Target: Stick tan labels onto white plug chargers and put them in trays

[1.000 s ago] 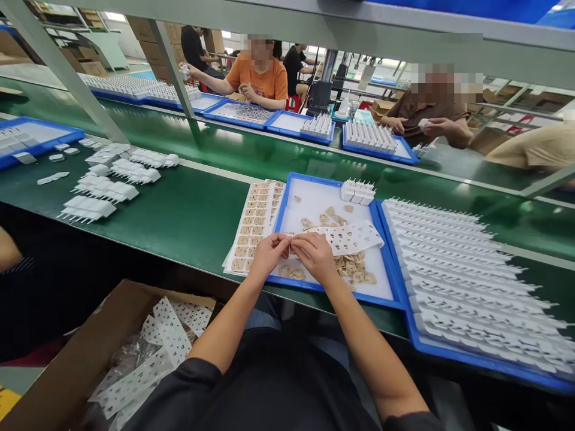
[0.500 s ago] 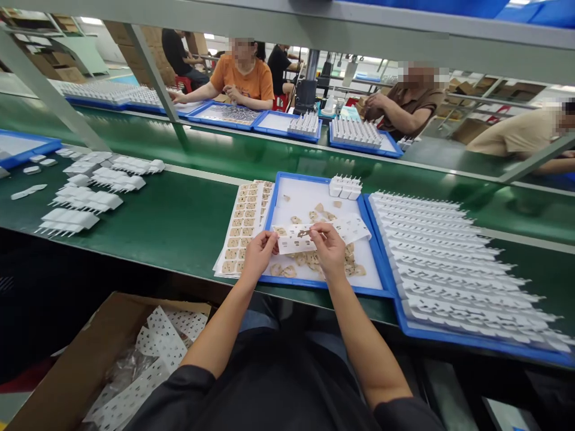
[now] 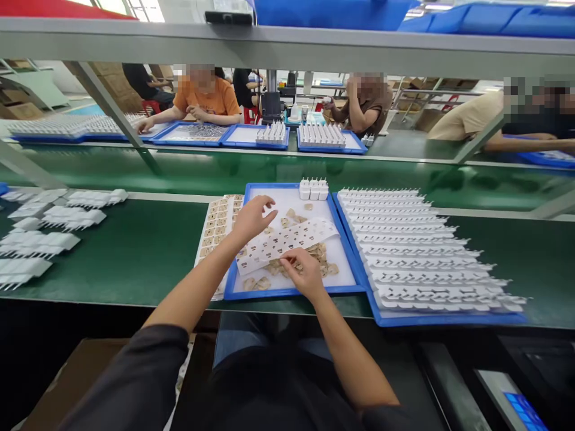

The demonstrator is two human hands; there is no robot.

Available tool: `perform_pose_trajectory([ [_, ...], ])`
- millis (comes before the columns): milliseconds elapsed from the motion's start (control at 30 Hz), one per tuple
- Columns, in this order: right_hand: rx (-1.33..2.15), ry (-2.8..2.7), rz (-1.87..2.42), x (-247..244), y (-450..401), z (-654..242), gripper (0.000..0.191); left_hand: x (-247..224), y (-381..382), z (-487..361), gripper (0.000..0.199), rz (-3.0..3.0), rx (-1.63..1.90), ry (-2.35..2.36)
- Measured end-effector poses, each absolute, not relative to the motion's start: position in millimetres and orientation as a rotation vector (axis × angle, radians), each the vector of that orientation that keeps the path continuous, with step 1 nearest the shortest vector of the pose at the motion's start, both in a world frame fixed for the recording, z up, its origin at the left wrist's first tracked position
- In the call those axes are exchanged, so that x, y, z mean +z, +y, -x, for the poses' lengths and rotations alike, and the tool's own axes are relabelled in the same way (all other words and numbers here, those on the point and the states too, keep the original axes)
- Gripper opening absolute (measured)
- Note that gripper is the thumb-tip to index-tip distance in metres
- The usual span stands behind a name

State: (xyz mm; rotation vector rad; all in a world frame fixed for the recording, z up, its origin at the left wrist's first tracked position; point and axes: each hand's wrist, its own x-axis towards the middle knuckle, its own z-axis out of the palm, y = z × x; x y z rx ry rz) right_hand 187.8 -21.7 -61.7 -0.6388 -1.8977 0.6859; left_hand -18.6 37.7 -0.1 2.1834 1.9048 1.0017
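A white perforated strip [image 3: 274, 246], a backing sheet with rows of small cut-outs, lies slanted across the blue-rimmed tray [image 3: 348, 263]. My right hand [image 3: 305, 274] pinches the strip's lower edge between thumb and forefinger. Raised over the far left part of the tray is my left hand [image 3: 255, 220], its fingers apart and curved, holding nothing. Beneath and around the strip are loose tan cut pieces [image 3: 317, 254]. A small group of white blocks with pins [image 3: 313, 190] stands in the tray's far right corner.
Sheets of tan stickers [image 3: 211, 230] lie left of the tray. To its right, a second blue tray holds dense rows of white pinned parts [image 3: 404, 251]. More white parts [image 3: 40, 239] lie far left. Co-workers sit across the bench; a shelf beam [image 3: 287, 48] crosses above.
My left hand has let go of the strip's left end and moved up and away. The strip has come down onto the tray. My right hand now grips its lower edge. The view has turned.
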Motion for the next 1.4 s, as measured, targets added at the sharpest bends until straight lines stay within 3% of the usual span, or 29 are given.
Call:
perform_pose_trajectory([
  [133, 0.653, -1.954, 0.609, -64.7, -18.7, -188.3, 0.009, -1.4, 139.0, -17.7, 0.05, -2.232, 0.71, 1.985],
  [233, 0.667, -1.961, 0.63, -66.6, -14.3, -189.2, 0.012, -14.9, 187.1, -50.6, 0.06, -2.163, 0.693, 2.038],
  [533, 0.867, -1.866, 0.72, -64.5, -14.2, -195.6, 0.013, -36.2, 203.6, -79.7, 0.03, -2.087, 0.878, 1.966],
  [667, 1.05, -1.674, 0.767, -68.8, -12.2, -198.4, 0.013, -11.6, 164.4, -49.4, 0.035, -1.968, 0.987, 1.806],
  [800, 1.275, -1.45, 0.717, -76.1, -8.1, -201.3, 0.018, 2.1, 54.8, -14.3, 0.047, -1.35, 1.333, 1.247],
  [933, 1.372, -1.419, 0.62, -74.1, -8.9, -198.3, 0.017, -16.9, -47.1, -5.8, 0.041, -0.939, 1.441, 1.15],
  [1033, 1.467, -1.413, 0.572, -66.1, -17.9, -188.1, 0.02, -42.6, -73.3, -14.3, 0.04, -0.766, 1.531, 1.111],
  [1267, 1.508, -1.152, 0.651, -55.9, -49.0, -169.7, 0.017, -61.4, -84.1, -26.4, 0.032, -1.183, 1.574, 1.293],
  [1400, 1.462, -1.17, 0.697, -59.9, -59.7, -171.4, 0.013, -58.1, -96.7, -13.5, 0.05, -1.526, 1.337, 1.273],
])
